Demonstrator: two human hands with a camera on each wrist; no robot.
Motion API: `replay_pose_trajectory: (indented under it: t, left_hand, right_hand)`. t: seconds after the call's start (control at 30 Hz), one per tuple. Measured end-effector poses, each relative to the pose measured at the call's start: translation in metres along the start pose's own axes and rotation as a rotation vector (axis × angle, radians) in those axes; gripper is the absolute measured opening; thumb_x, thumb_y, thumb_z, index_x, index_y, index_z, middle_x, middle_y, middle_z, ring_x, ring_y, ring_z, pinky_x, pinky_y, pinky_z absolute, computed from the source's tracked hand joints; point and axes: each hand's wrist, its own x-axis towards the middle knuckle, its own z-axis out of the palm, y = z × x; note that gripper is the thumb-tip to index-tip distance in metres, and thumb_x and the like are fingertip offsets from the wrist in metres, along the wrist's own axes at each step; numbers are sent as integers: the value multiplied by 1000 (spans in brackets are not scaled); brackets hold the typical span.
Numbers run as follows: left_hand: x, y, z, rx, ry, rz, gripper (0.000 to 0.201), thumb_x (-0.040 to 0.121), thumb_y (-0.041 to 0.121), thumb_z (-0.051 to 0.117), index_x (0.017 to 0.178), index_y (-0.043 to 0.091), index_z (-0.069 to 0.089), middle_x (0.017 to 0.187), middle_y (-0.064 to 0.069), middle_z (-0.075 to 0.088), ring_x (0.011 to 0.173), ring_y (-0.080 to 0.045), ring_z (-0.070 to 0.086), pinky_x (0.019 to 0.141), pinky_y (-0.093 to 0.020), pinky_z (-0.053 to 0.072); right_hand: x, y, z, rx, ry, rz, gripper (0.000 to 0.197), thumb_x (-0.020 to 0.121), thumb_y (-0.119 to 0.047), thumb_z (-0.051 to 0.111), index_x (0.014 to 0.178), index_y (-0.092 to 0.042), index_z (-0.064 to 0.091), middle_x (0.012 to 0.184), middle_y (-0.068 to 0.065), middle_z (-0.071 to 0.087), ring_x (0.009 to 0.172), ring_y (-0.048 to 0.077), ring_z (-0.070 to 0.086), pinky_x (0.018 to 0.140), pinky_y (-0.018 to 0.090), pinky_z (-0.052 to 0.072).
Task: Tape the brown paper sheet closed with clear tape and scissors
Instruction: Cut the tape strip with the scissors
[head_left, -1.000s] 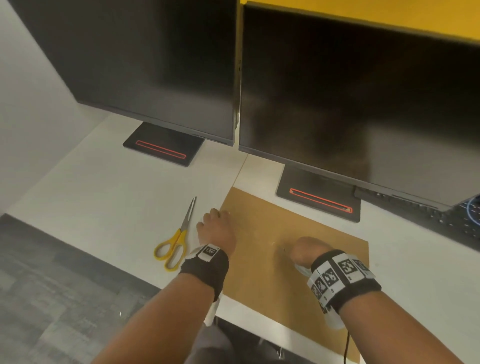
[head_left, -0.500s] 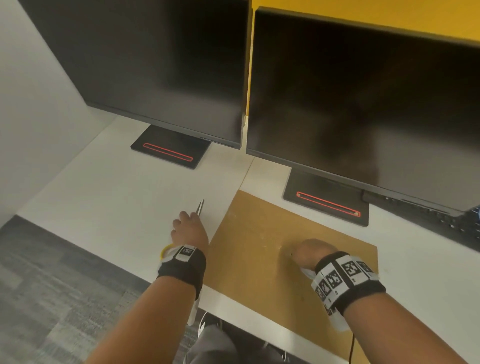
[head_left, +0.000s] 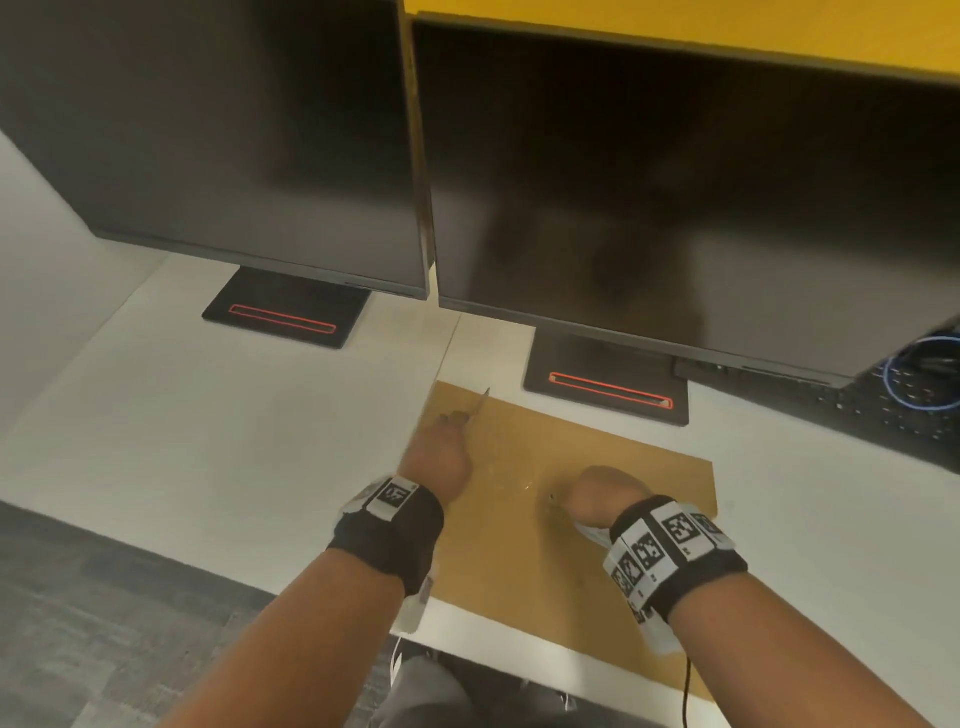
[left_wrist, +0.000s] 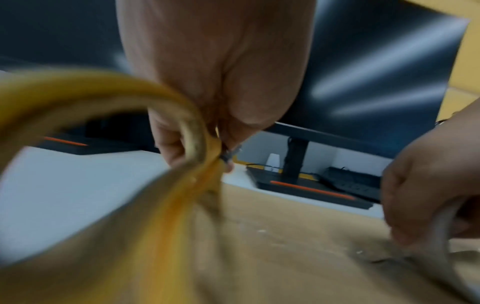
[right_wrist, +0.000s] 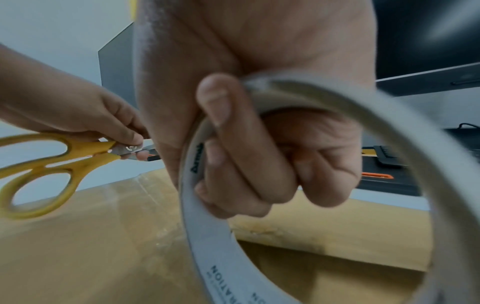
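The brown paper sheet (head_left: 587, 519) lies flat on the white desk in front of the right monitor. My left hand (head_left: 441, 447) hovers over the sheet's far left corner and pinches the yellow-handled scissors (right_wrist: 49, 164) near their pivot; the blade tip (head_left: 483, 397) points away, the handles hang toward my wrist. My right hand (head_left: 597, 496) is over the middle of the sheet, fingers curled through the roll of clear tape (right_wrist: 221, 257). A shiny strip of tape (right_wrist: 145, 205) lies on the paper. In the left wrist view the scissors (left_wrist: 182, 185) are blurred.
Two dark monitors (head_left: 675, 208) stand at the back on black bases with red stripes (head_left: 608, 387). A black keyboard (head_left: 904, 415) lies at the far right. The desk's front edge (head_left: 519, 654) runs just below the sheet; grey floor lies to the left.
My left hand went left to the scissors on the desk, took hold of them, and has carried them back over the sheet's far left corner. The right hand has stayed with the tape roll.
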Motion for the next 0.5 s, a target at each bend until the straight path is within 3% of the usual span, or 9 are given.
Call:
replay_pose_trajectory:
  t: [0.13, 0.3, 0.4, 0.5]
  left_hand:
    - [-4, 29, 17, -43, -88, 144, 41, 89, 2, 46, 129, 9, 51, 121, -14, 58, 111, -31, 56, 94, -36, 44]
    - [-14, 34, 32, 22, -137, 177, 41, 91, 3, 42, 132, 8, 50, 122, -16, 54, 111, -31, 54, 95, -35, 41]
    - [-21, 27, 39, 196, -34, 192, 41, 91, 17, 48, 132, 15, 47, 123, -10, 50, 109, -28, 51, 94, -37, 43]
    - [-37, 23, 31, 331, -5, 55, 40, 90, 37, 50, 120, 11, 45, 116, -8, 51, 104, -27, 53, 84, -37, 47]
  right_hand:
    - [-6, 8, 3, 36, 42, 1, 42, 98, -36, 37, 119, -8, 60, 126, 10, 59, 115, 26, 56, 93, 32, 43]
    - [-7, 11, 2, 143, 24, -7, 37, 91, -38, 44, 109, -12, 63, 114, 9, 63, 98, 25, 57, 78, 31, 43]
    - [-7, 14, 1, 287, -28, -6, 34, 88, -38, 45, 89, -12, 66, 95, 5, 64, 86, 22, 58, 71, 31, 43]
    - [-9, 14, -2, 374, -50, -7, 35, 88, -38, 44, 69, -14, 61, 77, 3, 62, 71, 19, 56, 60, 29, 38]
